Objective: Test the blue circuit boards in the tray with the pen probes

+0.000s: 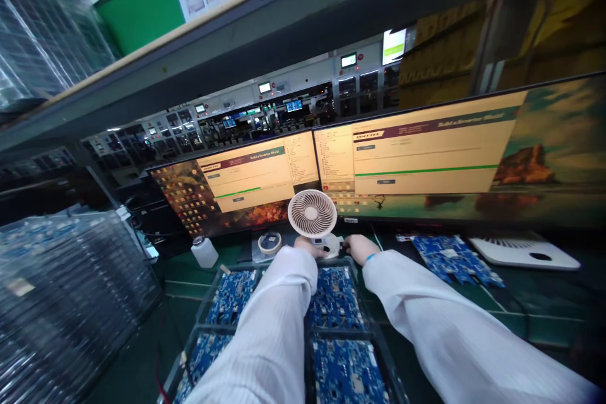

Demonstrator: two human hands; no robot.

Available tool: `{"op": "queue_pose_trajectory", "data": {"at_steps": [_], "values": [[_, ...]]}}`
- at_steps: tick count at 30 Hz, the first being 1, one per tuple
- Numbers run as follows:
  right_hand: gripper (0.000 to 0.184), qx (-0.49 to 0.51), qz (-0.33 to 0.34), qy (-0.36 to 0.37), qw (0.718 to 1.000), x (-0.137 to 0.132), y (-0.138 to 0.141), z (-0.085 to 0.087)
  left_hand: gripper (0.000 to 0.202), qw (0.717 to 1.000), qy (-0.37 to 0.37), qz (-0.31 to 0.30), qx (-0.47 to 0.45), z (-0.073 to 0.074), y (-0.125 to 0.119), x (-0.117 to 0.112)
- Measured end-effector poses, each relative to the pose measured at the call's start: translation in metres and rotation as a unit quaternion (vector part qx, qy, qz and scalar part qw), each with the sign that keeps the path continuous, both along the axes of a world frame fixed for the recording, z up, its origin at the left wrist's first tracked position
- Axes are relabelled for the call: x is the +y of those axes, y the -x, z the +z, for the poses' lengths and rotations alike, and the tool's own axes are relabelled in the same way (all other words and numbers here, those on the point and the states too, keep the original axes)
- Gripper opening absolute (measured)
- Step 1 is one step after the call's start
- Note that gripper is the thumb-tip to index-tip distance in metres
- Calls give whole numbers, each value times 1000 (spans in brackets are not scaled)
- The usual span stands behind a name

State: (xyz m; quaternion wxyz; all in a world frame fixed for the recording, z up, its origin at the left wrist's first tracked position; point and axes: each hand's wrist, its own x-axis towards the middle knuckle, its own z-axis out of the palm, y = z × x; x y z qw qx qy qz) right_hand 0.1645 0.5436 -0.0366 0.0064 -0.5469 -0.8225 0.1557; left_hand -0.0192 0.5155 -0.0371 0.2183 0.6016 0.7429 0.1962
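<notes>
A small white desk fan [312, 213] stands in front of the two monitors, its round grille facing me. My left hand [308, 247] is closed at the left side of the fan's base, with its fingertips partly hidden. Beside the base's right edge, my right hand [358, 248] has its fingers bent and pressed together; whatever is in them is too small to make out. Below both hands lies a divided tray [368, 303] holding several blue circuit boards [337, 293]. My left sleeve covers part of the tray.
Stacked clear trays [76, 303] rise at the left. A white bottle [204, 252] and a tape roll [269, 242] sit near the left monitor [250, 183]. Right of my arm are another blue board [452, 257] and a white vented device [525, 251]. A shelf edge [189, 31] crosses overhead.
</notes>
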Motion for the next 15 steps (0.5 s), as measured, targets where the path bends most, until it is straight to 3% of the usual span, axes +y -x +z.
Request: {"op": "queue_pose_trajectory", "data": {"at_steps": [9,15], "values": [[25,-63,27,76,995,0,-39,8,52,999,-7,0,-37,-8,3,5],[25,-94,61,50,992,-8,-48,2,63,999,-17,-1,-29,-17,8,14]]}}
